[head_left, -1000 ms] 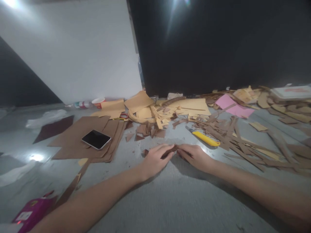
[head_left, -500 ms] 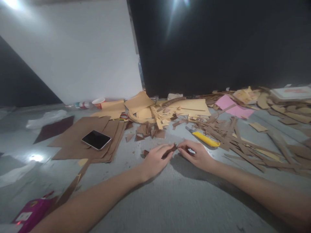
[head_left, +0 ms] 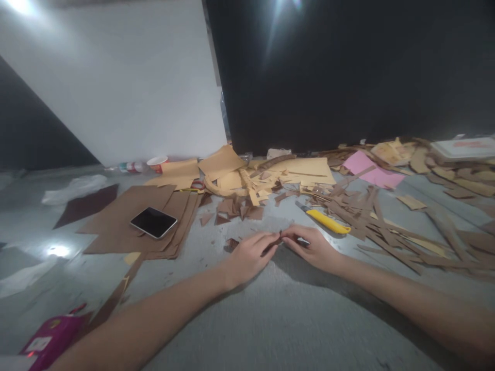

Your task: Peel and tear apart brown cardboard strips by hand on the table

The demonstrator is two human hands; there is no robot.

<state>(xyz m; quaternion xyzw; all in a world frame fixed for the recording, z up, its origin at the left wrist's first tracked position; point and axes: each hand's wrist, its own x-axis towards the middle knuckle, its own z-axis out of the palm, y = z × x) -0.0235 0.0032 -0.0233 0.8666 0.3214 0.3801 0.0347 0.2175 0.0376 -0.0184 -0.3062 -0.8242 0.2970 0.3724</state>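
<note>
Hands (head_left: 281,251) pinching small brown piece (head_left: 280,236), probably paper, yellow cutter (head_left: 328,221) nearby

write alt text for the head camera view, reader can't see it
Left hand and right hand pinch a small dark brown piece between them over a grey table. Beyond lie a yellow cutter, brown and tan scraps and a phone on brown sheets.

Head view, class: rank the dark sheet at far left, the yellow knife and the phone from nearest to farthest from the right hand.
1. Yellow knife: just beyond the right hand.
2. Phone: left side, on brown sheets.
3. Dark sheet: farther left, past the phone.
</note>
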